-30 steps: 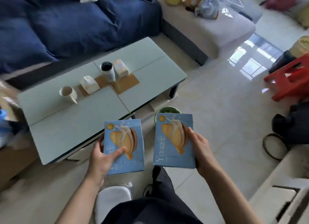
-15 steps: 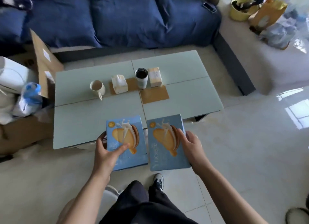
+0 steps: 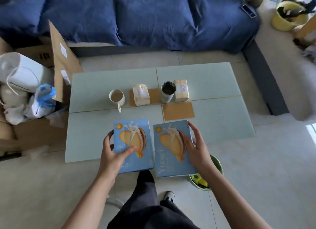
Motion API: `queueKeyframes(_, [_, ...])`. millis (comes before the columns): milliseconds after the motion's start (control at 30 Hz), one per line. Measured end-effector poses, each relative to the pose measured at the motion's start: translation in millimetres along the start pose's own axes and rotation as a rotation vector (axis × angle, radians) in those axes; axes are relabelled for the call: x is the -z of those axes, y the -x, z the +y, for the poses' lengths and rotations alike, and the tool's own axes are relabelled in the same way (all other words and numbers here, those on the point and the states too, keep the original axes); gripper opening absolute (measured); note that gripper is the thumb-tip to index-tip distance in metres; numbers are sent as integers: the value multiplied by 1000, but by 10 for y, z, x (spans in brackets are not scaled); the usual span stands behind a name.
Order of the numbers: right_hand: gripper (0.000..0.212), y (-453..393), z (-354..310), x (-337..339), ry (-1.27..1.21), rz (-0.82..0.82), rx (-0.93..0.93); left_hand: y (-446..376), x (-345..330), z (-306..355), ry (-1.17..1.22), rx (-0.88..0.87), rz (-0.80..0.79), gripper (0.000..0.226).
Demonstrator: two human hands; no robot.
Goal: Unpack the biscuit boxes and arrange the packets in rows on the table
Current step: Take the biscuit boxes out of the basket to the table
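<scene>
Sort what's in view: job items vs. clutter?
Job: left biscuit box in left hand; right biscuit box in right hand; table.
Clutter: mug, two tissue packs, metal cup, sofa, cardboard box.

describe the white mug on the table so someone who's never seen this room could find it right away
Start at the pale green coffee table in front of the blue sofa. A row of items crosses its middle; the white mug is leftmost. It alone has a handle, pointing toward the camera.

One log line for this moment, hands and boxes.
left hand: grips left box | right hand: holds right box | boxes: closed, over table edge
</scene>
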State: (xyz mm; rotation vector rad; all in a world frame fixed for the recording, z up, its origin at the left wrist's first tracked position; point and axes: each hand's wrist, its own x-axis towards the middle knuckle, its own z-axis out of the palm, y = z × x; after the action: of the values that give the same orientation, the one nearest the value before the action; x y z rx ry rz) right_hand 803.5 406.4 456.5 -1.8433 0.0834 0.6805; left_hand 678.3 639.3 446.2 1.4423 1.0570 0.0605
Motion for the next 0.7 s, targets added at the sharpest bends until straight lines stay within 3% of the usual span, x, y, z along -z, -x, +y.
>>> queueKeyframes(333, [38,-976,140,-478,22,49,-143,-1085,-137,-243,-70,107,-16,88])
queueKeyframes(533, [41,-1625,652,-622,73,117,-208,-1692,-401,-724,-65,205,52,83])
queueKeyframes(700, [57,-2128,1115,-656,162,124,-205,-2216,-628,-1099,-113,253,100,81])
